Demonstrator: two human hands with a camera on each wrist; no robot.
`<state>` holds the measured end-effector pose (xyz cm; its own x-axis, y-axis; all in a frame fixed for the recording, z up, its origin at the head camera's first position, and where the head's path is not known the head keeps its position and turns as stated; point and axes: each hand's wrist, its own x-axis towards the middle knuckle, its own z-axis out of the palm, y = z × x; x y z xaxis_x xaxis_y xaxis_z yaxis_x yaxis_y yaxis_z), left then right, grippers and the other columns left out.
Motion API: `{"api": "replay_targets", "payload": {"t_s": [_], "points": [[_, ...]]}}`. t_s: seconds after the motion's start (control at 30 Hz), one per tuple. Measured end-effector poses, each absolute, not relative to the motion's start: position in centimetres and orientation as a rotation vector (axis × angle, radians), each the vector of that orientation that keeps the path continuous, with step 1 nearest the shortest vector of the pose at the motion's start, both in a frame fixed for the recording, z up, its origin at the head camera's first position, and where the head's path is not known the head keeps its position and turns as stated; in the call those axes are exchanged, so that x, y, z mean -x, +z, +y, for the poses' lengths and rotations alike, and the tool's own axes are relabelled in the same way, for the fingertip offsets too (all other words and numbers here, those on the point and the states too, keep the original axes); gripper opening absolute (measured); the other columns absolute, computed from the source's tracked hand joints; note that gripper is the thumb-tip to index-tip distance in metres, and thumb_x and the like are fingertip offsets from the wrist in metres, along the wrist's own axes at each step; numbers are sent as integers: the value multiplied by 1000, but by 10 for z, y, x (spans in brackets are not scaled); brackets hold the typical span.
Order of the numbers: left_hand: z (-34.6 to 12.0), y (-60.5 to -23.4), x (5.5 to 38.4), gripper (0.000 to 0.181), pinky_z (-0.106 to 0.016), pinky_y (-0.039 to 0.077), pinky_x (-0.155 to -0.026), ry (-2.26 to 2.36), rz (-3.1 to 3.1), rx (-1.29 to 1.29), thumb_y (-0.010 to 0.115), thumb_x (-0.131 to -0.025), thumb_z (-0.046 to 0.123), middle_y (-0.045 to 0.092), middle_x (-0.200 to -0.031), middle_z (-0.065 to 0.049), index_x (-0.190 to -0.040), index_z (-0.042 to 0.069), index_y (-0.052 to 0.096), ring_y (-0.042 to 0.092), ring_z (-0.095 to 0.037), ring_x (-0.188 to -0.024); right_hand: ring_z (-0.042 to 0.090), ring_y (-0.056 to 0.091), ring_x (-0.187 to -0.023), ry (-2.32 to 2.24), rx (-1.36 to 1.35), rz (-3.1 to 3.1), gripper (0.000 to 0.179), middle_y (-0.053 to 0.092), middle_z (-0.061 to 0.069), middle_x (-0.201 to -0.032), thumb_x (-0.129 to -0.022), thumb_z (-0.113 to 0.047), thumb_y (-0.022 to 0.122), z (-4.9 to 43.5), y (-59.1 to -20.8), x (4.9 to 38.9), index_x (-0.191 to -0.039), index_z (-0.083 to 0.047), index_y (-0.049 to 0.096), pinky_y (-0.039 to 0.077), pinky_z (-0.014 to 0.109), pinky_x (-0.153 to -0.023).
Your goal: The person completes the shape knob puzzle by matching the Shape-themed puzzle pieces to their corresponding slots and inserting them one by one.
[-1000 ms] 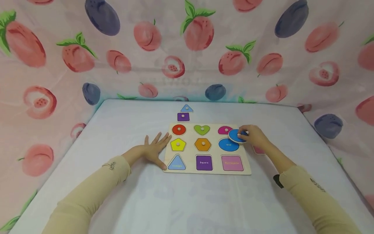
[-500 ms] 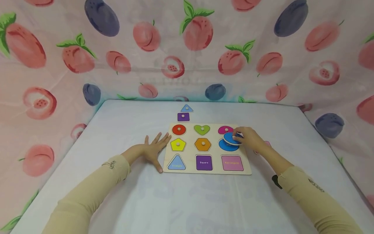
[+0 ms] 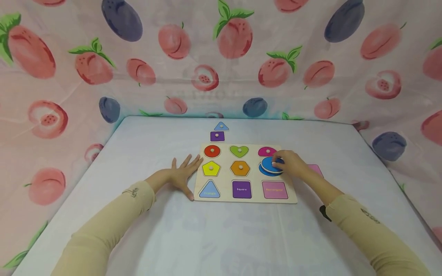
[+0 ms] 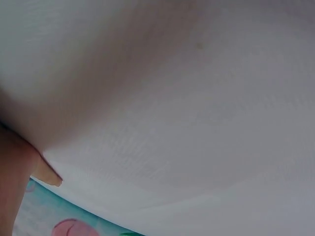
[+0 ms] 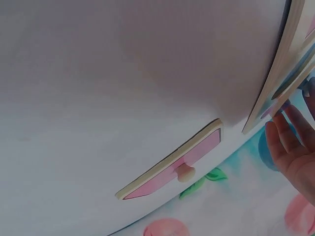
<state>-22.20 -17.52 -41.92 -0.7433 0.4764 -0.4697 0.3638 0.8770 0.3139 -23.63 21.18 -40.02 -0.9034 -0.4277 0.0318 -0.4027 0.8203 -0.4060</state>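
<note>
My right hand [image 3: 290, 163] pinches the knob of a blue oval puzzle piece [image 3: 267, 165], tilted over the blue oval recess of the wooden shape board [image 3: 222, 197]. In the right wrist view the right hand [image 5: 295, 147] shows at the right edge, fingers by the piece. With fingers spread, my left hand [image 3: 181, 177] rests at the board's left edge. Red circle [image 3: 212, 151], green heart, magenta half-circle, yellow pentagon and orange hexagon [image 3: 240, 168] pieces sit in the board. Its front row shows bare triangle, square [image 3: 241, 189] and rectangle recesses.
Behind the board lie a blue triangle piece [image 3: 221, 126] and a purple square piece [image 3: 217, 136]. A pink rectangle piece [image 5: 172, 167] with a knob lies right of the board, partly behind the right forearm in the head view. Fruit-printed cloth [image 3: 221, 92] rises behind the white table.
The right hand has carried the blue oval piece leftward and down, from beside the oval recess to over it. The left hand stays at the board's edge.
</note>
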Motion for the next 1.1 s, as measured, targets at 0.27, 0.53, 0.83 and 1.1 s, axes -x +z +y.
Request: {"api": "replay_targets", "payload": {"t_s": [0.27,0.53,0.83,1.1], "points": [[-175,-420,222,134,-69,-20,-103,267,2496,-598,82,-61,53,-18,-159,-4,-152,18,-10,-24,-33,-143,32,57,-93,-587,682,2907,9,66,18,-98,-87,-10,66,206,-404,239,-86,-2,65,47,49,-93],[-174,-419,223,134,-69,-20,-103,271,2501,-607,82,-61,53,-19,-158,-4,-151,18,-10,-25,-32,-143,28,55,-87,-548,652,2913,8,66,14,-92,-86,-10,68,203,-404,239,-85,-3,64,48,46,-87],[-174,-420,220,133,-70,-19,-103,279,2501,-613,83,-61,52,-18,-159,-4,-152,17,-9,-24,-33,-143,23,53,-75,-482,697,2938,14,65,9,-78,-80,-6,72,197,-401,237,-71,-5,61,47,39,-74],[-175,-418,220,134,-69,-20,-103,269,2500,-617,82,-61,52,-19,-158,-4,-151,18,-10,-25,-33,-143,21,55,-71,-350,711,2933,17,65,8,-74,-75,-4,76,186,-391,241,-67,-3,61,51,39,-73]]}}
